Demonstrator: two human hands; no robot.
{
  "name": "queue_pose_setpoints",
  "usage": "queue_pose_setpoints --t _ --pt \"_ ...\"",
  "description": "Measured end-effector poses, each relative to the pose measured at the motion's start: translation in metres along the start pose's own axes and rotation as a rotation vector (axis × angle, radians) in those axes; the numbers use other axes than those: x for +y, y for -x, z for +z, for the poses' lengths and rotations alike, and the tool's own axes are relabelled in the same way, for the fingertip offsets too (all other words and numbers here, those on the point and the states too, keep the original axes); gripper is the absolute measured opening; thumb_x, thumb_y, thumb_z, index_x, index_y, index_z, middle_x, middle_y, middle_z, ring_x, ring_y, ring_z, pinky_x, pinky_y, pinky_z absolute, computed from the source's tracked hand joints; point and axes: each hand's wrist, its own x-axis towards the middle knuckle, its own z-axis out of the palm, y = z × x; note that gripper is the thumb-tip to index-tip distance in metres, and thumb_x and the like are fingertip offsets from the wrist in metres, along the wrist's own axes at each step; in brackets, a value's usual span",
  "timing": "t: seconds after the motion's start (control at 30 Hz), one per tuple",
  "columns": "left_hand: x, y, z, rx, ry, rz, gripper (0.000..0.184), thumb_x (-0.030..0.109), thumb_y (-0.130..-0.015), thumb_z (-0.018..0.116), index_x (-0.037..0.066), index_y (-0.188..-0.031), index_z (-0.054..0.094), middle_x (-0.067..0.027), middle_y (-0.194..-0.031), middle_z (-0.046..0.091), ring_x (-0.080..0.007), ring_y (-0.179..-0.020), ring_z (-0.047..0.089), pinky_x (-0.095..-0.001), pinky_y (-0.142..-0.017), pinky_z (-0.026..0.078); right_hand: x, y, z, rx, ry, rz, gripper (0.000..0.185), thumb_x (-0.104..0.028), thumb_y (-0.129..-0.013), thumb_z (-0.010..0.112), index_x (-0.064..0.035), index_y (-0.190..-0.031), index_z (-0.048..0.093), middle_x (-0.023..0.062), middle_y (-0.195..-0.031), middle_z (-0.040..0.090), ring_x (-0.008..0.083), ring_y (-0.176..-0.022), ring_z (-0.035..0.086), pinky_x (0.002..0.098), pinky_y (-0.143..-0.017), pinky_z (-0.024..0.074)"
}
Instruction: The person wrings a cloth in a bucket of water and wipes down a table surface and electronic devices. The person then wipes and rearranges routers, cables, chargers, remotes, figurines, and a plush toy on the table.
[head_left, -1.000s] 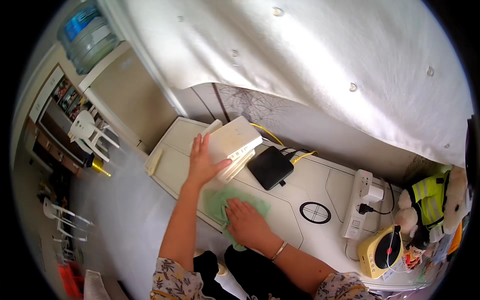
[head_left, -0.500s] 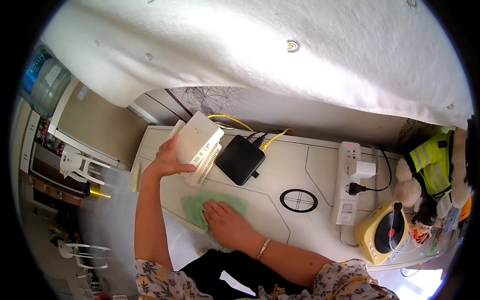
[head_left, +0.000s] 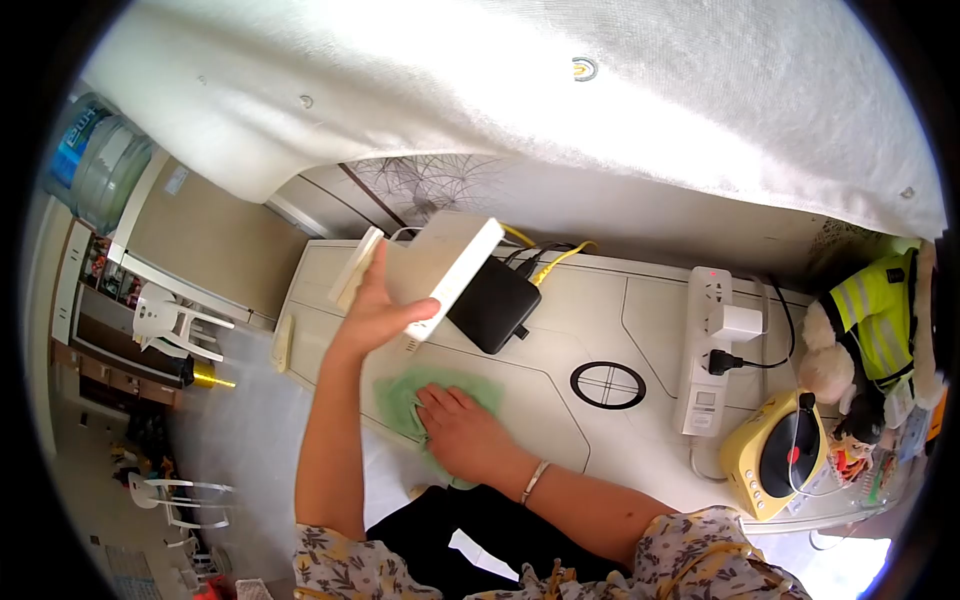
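Note:
My left hand (head_left: pixel 378 310) is closed around a white box-shaped device (head_left: pixel 455 270), with the thumb on its near side. The device is tilted, its narrow edge facing up and right. Beside the hand's fingers stands a slim white piece (head_left: pixel 358 268); I cannot tell whether it belongs to the device. My right hand (head_left: pixel 460 430) presses on a green cloth (head_left: pixel 395 395) at the cabinet top's front edge, fingers bent over its bunched part. Just right of the white device lies a black box (head_left: pixel 495 308) with cables plugged into its back.
On the white cabinet top (head_left: pixel 540 390) lie a power strip (head_left: pixel 697 350) with plugs and a yellow record-player-like device (head_left: pixel 775 455). A plush toy (head_left: pixel 870 320) in a bright vest sits at the right. White fabric (head_left: pixel 480 90) hangs above; yellow cables (head_left: pixel 570 258) run behind.
My left hand has lifted and tilted the white device up and to the right. My right hand stays on the cloth in nearly the same place. The view has shifted slightly.

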Motion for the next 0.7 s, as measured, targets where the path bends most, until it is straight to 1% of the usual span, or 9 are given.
queue_pose_setpoints --t 0.1,0.13,0.23,0.3,0.33,0.4,0.53,0.6,0.7 --pt "0.027 0.015 0.029 0.123 -0.246 0.004 0.126 0.046 -0.057 0.083 0.006 -0.153 0.013 -0.0257 -0.149 0.030 -0.0417 -0.138 0.027 -0.0478 -0.114 0.022 -0.001 0.002 0.005 0.090 -0.052 0.001 0.039 -0.015 -0.087 0.051 0.0035 -0.120 0.059 0.0165 -0.138 0.049 0.0285 -0.132 0.041 0.0391 -0.113 0.0269" --pt "0.043 0.024 0.038 0.149 -0.318 -0.038 0.126 0.049 -0.055 0.082 0.009 -0.153 0.015 -0.0237 -0.151 0.028 -0.0418 -0.139 0.026 -0.0547 -0.112 0.020 -0.001 0.002 0.008 0.089 -0.056 -0.012 0.039 -0.015 -0.087 0.051 0.0035 -0.120 0.059 0.0165 -0.138 0.049 0.0285 -0.132 0.041 0.0391 -0.113 0.0269" --pt "0.052 0.041 0.078 0.219 -0.437 0.037 0.127 0.053 -0.055 0.082 0.011 -0.153 0.013 -0.0311 -0.149 0.024 -0.0496 -0.135 0.025 -0.0648 -0.105 0.020 0.000 0.001 0.011 0.097 -0.086 0.018 0.038 -0.016 -0.088 0.051 0.0020 -0.120 0.060 0.0154 -0.138 0.049 0.0284 -0.133 0.041 0.0404 -0.114 0.0256" --pt "0.062 0.054 0.102 0.250 -0.469 0.070 0.125 0.051 -0.056 0.082 0.009 -0.153 0.015 -0.0311 -0.149 0.025 -0.0482 -0.134 0.027 -0.0634 -0.104 0.022 0.004 0.000 0.005 -0.125 -0.167 0.028 0.053 -0.026 -0.091 0.052 0.0006 -0.136 0.046 0.0162 -0.144 0.043 0.0293 -0.137 0.036 0.0419 -0.114 0.0274" --pt "0.066 0.059 0.111 0.272 -0.502 0.109 0.122 0.049 -0.057 0.083 0.007 -0.152 0.017 -0.0312 -0.148 0.026 -0.0469 -0.133 0.029 -0.0621 -0.104 0.024 0.005 0.002 0.006 -0.126 -0.166 0.023 0.053 -0.026 -0.091 0.052 0.0006 -0.136 0.046 0.0162 -0.144 0.043 0.0293 -0.137 0.036 0.0419 -0.114 0.0274" --pt "0.071 0.064 0.125 0.285 -0.510 0.131 0.122 0.050 -0.058 0.082 0.007 -0.152 0.018 -0.0321 -0.148 0.025 -0.0484 -0.131 0.030 -0.0624 -0.102 0.024 0.005 0.009 0.014 0.134 -0.061 -0.027 0.052 -0.027 -0.093 0.049 0.0005 -0.136 0.045 0.0169 -0.145 0.042 0.0303 -0.136 0.038 0.0436 -0.113 0.0289" --pt "0.063 0.067 0.137 0.297 -0.520 0.201 0.118 0.054 -0.061 0.080 0.006 -0.151 0.021 -0.0329 -0.148 0.022 -0.0502 -0.128 0.030 -0.0605 -0.101 0.025 0.005 0.008 0.014 0.094 0.041 -0.056 0.054 -0.023 -0.091 0.047 -0.0004 -0.139 0.039 0.0162 -0.148 0.035 0.0292 -0.138 0.031 0.0423 -0.114 0.0245" --pt "0.053 0.067 0.138 0.390 -0.601 0.343 0.116 0.062 -0.065 0.074 0.004 -0.151 0.023 -0.0326 -0.146 0.028 -0.0473 -0.121 0.037 -0.0572 -0.094 0.030 0.003 0.005 0.003 0.026 -0.044 -0.027 0.054 -0.024 -0.090 0.049 -0.0013 -0.139 0.041 0.0166 -0.145 0.039 0.0312 -0.136 0.034 0.0430 -0.114 0.0255" --pt "0.038 0.061 0.124 0.361 -0.557 0.386 0.111 0.063 -0.068 0.072 0.003 -0.150 0.025 -0.0317 -0.145 0.032 -0.0471 -0.127 0.037 -0.0597 -0.097 0.029 0.003 0.003 0.010 0.123 -0.199 0.011 0.051 -0.022 -0.089 0.051 0.0010 -0.134 0.047 0.0172 -0.141 0.045 0.0319 -0.134 0.039 0.0428 -0.113 0.0273"
